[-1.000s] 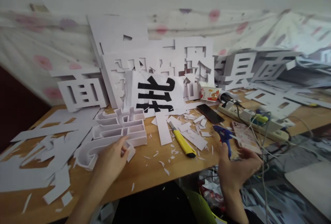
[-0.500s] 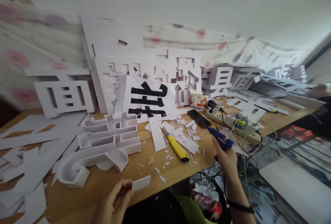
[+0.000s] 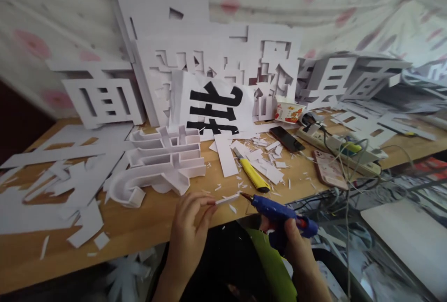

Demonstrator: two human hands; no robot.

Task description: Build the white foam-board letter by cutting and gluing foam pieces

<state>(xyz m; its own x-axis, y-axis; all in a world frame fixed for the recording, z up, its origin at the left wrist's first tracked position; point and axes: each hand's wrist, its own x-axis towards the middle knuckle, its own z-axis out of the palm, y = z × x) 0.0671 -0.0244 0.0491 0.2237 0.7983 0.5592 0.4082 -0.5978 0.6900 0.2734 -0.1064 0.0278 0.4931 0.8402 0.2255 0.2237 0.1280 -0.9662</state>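
Note:
My left hand (image 3: pixel 193 220) pinches one end of a small white foam board strip (image 3: pixel 227 199), which is seen nearly edge-on above the table's front edge. In my right hand (image 3: pixel 292 241) is a blue hot glue gun (image 3: pixel 274 210), its nozzle pointing left and at or very near the strip's far end; I cannot tell if they touch. Beyond my left hand lies a white hollow foam board character (image 3: pixel 164 160) with raised walls. A yellow utility knife (image 3: pixel 254 175) rests on the table past the glue gun's tip.
White scraps litter the wooden table (image 3: pixel 139 232). A black phone (image 3: pixel 287 139), a phone in a patterned case (image 3: pixel 330 168), a paper cup (image 3: pixel 288 110) and a power strip (image 3: pixel 359 160) with tangled cords sit to the right. Cut-out boards (image 3: pixel 223 55) and a printed sheet (image 3: pixel 213 106) lean behind.
My right hand has brought the glue gun left, up to the strip. My left hand has moved right, and the strip is turned edge-on. The view has tilted down.

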